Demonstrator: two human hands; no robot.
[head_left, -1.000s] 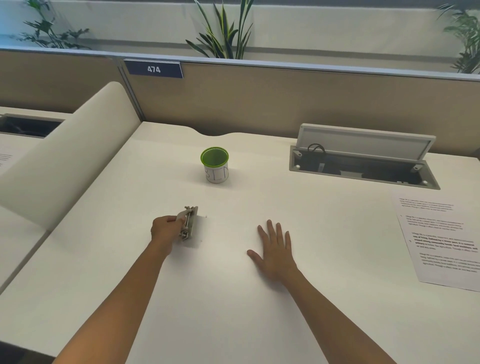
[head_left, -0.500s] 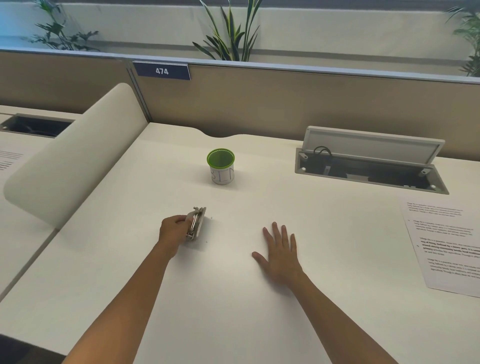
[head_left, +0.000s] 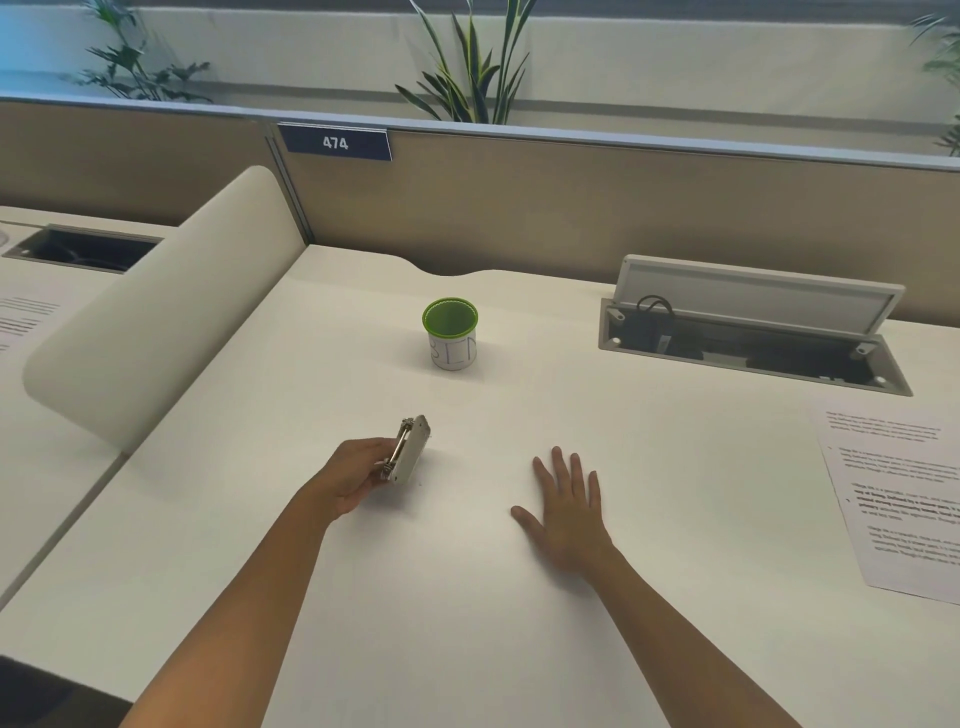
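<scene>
My left hand (head_left: 349, 475) grips a small flat whitish object with a metal clip or hinge along one edge (head_left: 409, 453), holding it tilted just above the white desk (head_left: 467, 597). My right hand (head_left: 566, 506) lies flat on the desk, fingers straight and spread, holding nothing. Farther back stands a small white cup with a green rim (head_left: 451, 333), lettered "BIN", apart from both hands.
An open cable hatch (head_left: 753, 332) with its lid raised sits at the back right. A printed sheet (head_left: 904, 493) lies at the right edge. A curved white divider (head_left: 156, 322) bounds the desk on the left, a beige partition (head_left: 571, 208) at the back.
My left hand has lifted and tilted the clipped object a little off the desk. The right hand stays flat. The camera view has shifted slightly.
</scene>
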